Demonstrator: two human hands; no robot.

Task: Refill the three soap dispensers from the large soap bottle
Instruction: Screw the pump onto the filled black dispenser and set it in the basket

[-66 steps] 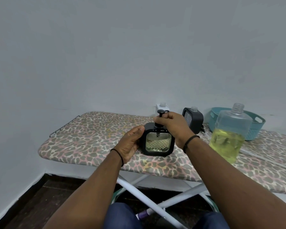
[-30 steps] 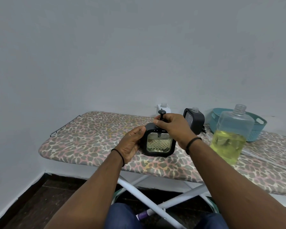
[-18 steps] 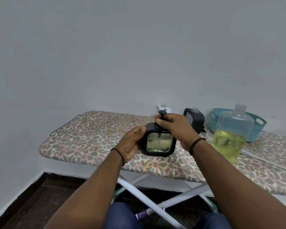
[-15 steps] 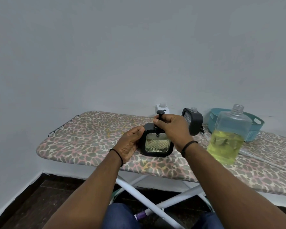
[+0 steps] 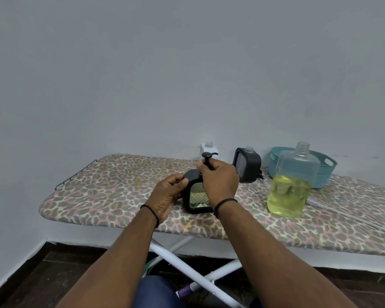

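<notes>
A black square soap dispenser [image 5: 196,200] with a clear window stands on the leopard-print ironing board [image 5: 111,192]. My left hand [image 5: 167,196] grips its left side. My right hand [image 5: 219,182] pinches its black pump top [image 5: 206,157] at the neck. A second black dispenser [image 5: 247,164] with an uncapped neck stands behind to the right. A white dispenser [image 5: 208,148], also uncapped, sits at the back by the wall. The large clear soap bottle [image 5: 290,185], uncapped and about half full of yellow liquid, stands to the right.
A teal plastic basket [image 5: 327,172] sits behind the large bottle. The board's white crossed legs [image 5: 187,270] show below, over a dark floor. A grey wall runs close behind the board. A thin clear tube lies on the board at the far right.
My right hand has turned over the pump top, and its wrist has dropped in front of the dispenser's window. My left hand keeps its hold on the side.
</notes>
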